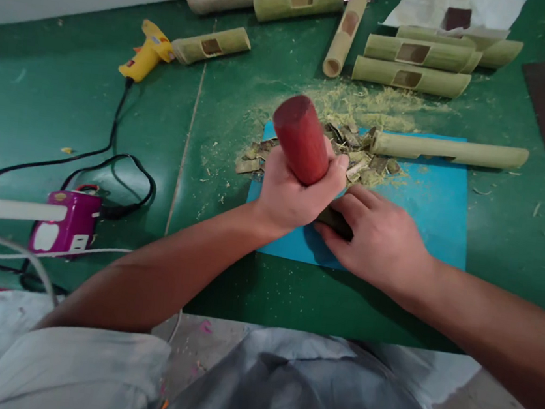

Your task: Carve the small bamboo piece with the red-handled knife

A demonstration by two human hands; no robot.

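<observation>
My left hand (286, 196) is closed around a thick red handle (302, 139) that points up toward me. The working end of this tool is hidden below the fist. Close beside it, my right hand (381, 243) grips a dark greenish-brown piece (335, 221), probably bamboo, mostly covered by the fingers. Both hands are over a blue sheet (427, 229). Bamboo chips (374, 173) lie heaped just beyond the hands. A pale bamboo tube (450, 150) rests across the sheet's far right part.
Several bamboo tubes with rectangular cut-outs, such as a front one (438, 82), lie at the back of the green table (225, 278). A yellow glue gun (146, 55) touches a short tube (232, 42). A purple power socket (71, 218) with cables stands left.
</observation>
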